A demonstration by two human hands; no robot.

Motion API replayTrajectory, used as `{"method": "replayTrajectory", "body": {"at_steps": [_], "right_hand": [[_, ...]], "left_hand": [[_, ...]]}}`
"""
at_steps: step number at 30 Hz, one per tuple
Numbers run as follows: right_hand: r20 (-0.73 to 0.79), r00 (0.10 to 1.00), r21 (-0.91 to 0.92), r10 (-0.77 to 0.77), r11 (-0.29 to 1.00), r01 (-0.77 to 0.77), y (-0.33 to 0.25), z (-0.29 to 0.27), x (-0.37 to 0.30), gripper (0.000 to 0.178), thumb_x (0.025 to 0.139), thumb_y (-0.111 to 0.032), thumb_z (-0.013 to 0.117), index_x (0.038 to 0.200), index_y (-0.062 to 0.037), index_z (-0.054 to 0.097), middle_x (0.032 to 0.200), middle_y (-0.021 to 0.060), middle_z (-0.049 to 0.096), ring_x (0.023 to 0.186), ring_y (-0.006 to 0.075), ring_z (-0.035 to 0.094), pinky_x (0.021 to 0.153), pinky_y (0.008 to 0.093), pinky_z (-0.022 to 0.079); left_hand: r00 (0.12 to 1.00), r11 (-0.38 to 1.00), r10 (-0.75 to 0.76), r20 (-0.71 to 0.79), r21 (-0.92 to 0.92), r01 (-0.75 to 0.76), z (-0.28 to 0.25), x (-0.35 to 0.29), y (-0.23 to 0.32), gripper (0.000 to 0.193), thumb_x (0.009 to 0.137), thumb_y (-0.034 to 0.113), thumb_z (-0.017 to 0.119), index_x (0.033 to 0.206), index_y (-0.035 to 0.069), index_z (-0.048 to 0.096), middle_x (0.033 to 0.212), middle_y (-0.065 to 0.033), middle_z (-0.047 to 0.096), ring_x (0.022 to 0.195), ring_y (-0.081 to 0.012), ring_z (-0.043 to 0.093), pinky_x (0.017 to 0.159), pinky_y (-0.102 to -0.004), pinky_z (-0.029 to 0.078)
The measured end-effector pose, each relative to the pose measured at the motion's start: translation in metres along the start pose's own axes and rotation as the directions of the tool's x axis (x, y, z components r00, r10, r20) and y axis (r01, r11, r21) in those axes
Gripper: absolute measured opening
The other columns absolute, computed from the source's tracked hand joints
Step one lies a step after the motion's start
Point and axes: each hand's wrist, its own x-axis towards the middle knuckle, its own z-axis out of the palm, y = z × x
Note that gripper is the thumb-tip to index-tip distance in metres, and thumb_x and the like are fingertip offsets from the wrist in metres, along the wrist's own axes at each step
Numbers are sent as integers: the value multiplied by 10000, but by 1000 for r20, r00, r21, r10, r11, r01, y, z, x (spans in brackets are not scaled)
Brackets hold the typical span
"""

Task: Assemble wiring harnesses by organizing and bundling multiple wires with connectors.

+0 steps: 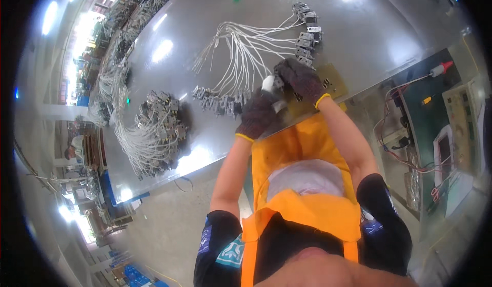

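Observation:
My left hand (pixel 258 114), in a dark knitted glove with a yellow cuff, is closed at the table's near edge. A white tip (pixel 268 84), perhaps a wrapped finger, points up from it. My right hand (pixel 301 80), gloved the same way, has its fingers bent together beside it. Between the fingertips is a small grey metal block (pixel 279 81), partly hidden by both hands. A fan of white wires (pixel 238 51) spreads on the table beyond. Similar metal blocks sit at the wire ends, in one row (pixel 218 102) left of my hands and another row (pixel 307 36) beyond my right hand.
A large heap of wired blocks (pixel 159 133) lies on the grey metal table (pixel 195 5) at left. Near my right hand, small dark pieces (pixel 328 84) rest on a brownish mat (pixel 335 77). A side bench at right holds a red-tipped cable (pixel 441 69) and scissors (pixel 435 193).

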Motion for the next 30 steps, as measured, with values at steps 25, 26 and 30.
{"method": "replayTrajectory", "body": {"at_steps": [25,26,30], "right_hand": [[-163,952,421,257,891,-168,23,-76,-35,266,953,-271,567,1115,-72,639,959,75,675,823,136,610,729,281,499],[-123,960,587,253,798,-135,22,-75,-40,276,953,-272,570,1126,-69,638,963,77,678,807,129,611,708,272,504],[-288,951,451,116,892,28,16,-78,-71,291,972,-271,526,1125,-44,624,921,72,676,734,115,605,634,259,499]], "left_hand": [[954,720,-50,-295,-673,-170,28,-14,26,479,820,107,720,1236,2,506,1083,-129,609,958,-186,605,848,-321,487],[931,636,-60,-359,-733,-241,28,-14,32,508,797,117,745,1229,4,502,1071,-159,615,919,-204,625,822,-331,496],[956,838,-52,-289,-533,-116,27,-9,53,458,842,121,690,1241,-8,509,1111,-137,607,995,-207,599,876,-324,481]]}}
